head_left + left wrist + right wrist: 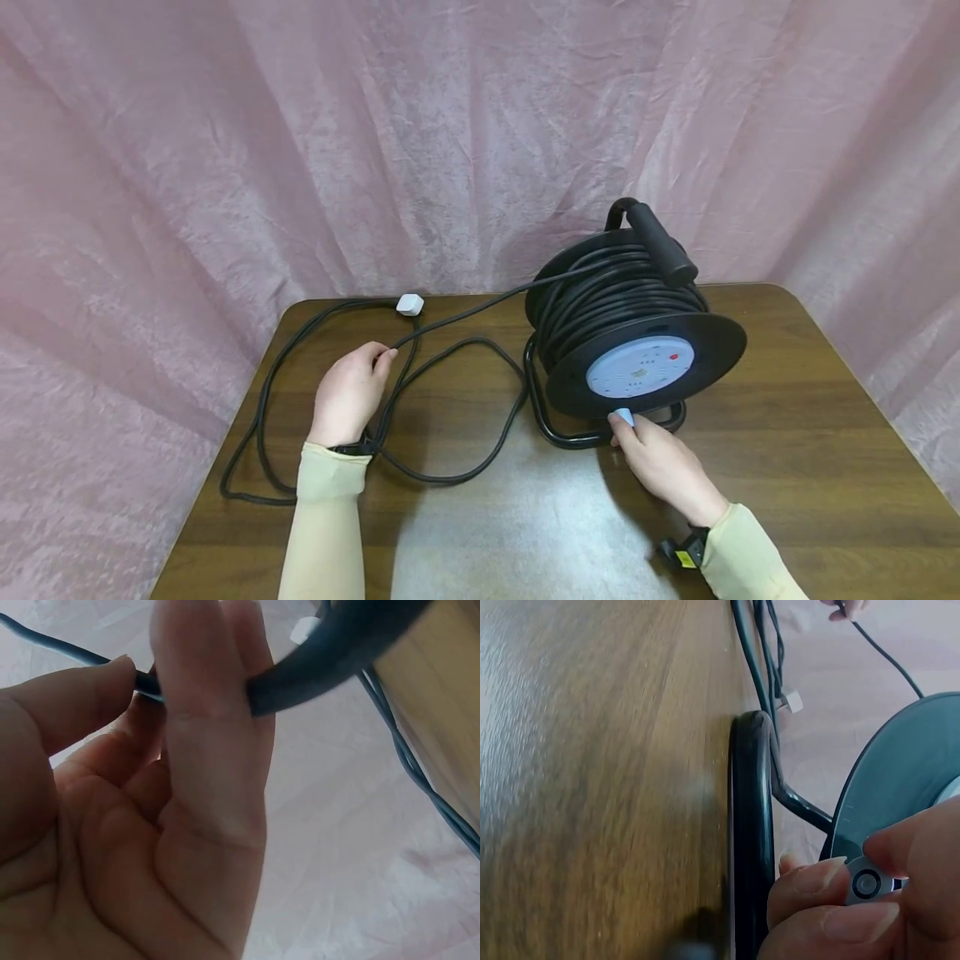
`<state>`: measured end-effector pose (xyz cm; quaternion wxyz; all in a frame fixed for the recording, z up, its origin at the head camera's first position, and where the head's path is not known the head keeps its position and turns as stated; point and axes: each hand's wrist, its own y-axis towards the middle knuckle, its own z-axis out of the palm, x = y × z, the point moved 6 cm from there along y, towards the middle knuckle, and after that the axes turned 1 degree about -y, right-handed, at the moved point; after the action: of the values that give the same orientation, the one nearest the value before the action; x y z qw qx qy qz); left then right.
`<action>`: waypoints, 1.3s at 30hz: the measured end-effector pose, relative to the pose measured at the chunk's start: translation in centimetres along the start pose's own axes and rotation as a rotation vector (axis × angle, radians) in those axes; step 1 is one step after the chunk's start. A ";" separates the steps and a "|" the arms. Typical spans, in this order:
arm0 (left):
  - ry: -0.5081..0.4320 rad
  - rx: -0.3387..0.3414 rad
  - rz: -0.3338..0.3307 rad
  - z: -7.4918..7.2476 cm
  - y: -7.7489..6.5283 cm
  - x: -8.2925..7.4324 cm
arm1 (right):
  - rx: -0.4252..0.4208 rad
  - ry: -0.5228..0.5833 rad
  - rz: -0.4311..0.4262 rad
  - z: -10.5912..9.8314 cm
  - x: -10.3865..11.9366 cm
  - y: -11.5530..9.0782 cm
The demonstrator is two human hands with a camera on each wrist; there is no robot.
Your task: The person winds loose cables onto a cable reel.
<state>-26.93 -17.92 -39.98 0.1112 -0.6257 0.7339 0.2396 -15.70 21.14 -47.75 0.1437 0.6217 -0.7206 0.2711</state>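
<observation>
A black cable reel (622,317) stands at the right of the table, its drum wound with black cable and a pale blue socket plate (640,367) on its near face. My right hand (667,467) pinches the small light blue crank knob (624,416) at the disc's lower edge; the knob's round end (866,883) shows between thumb and fingers in the right wrist view. My left hand (351,392) holds the black cable (480,309) between thumb and fingers, raised over the table's left part. From there the cable runs up to the top of the drum.
Loose loops of cable (262,408) lie on the left of the wooden table (810,467). A white plug (410,305) sits near the back edge. The reel's tubular stand (573,439) rests on the tabletop, with a pink curtain (465,150) behind.
</observation>
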 end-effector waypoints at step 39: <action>-0.065 0.131 0.011 1.1 0.2 -0.4 | 0.049 0.244 0.008 2.1 2.9 -0.2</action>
<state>-27.20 -17.06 -40.68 0.1741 -0.6048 0.7476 0.2120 -15.73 17.52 -47.80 0.2139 0.5844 -0.6934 0.3631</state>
